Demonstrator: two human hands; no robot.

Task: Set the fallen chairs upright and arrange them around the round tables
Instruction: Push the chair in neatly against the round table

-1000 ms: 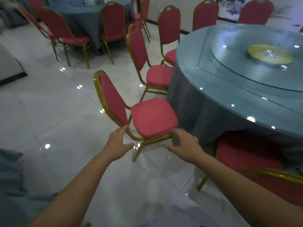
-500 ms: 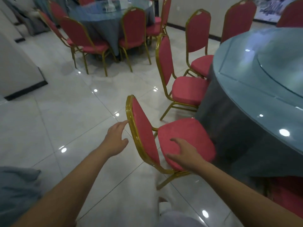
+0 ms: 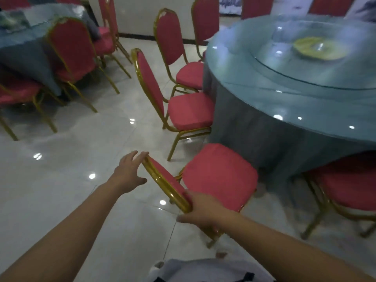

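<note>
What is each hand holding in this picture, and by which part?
The right hand grips the nearest red chair by its gold backrest frame, near the seat. The left hand only touches the backrest's top with straight fingers.

No text, label, brand, number or sign can be read anywhere in the view. The framed pictures on the far wall (image 3: 227,2) show only blurred painted shapes, with no legible writing.
</note>
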